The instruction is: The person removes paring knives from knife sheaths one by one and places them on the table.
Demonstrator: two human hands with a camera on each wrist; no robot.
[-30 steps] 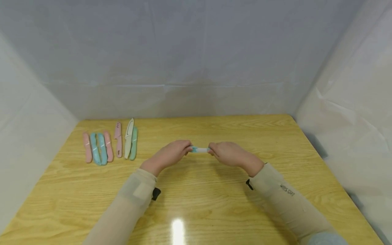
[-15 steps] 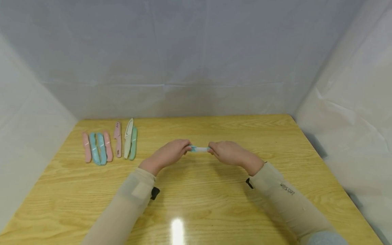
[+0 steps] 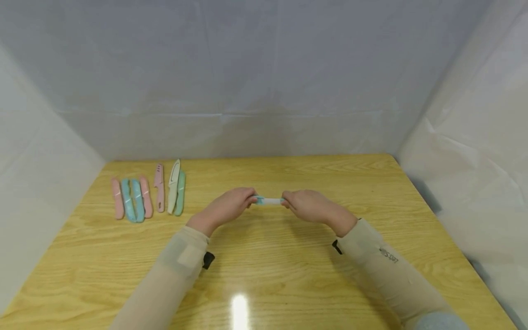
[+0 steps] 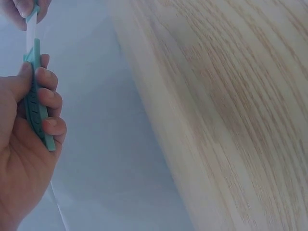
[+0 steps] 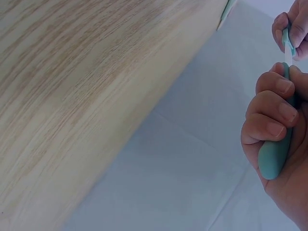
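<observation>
Both hands are raised over the wooden table [image 3: 264, 270], working on one small knife [image 3: 272, 201] with a white blade. My right hand [image 3: 306, 206] grips its rounded green handle [image 5: 273, 161], fingers curled round it. A slotted green blade cover [image 4: 34, 108] lies in my left hand [image 3: 228, 206], held between the thumb and curled fingers. Between the hands a stretch of white blade [image 4: 31, 32] shows; its tip is hidden inside the cover.
At the table's back left lie pink [image 3: 117, 199] and blue [image 3: 129, 201] knife-shaped pieces, a pink knife [image 3: 159, 188], a cream knife [image 3: 173, 188] and a green piece [image 3: 180, 193]. Pale sheeting [image 3: 264, 78] hangs behind and at both sides.
Both hands stay almost in place and keep their hold. The stretch of white blade between them looks very slightly longer.
</observation>
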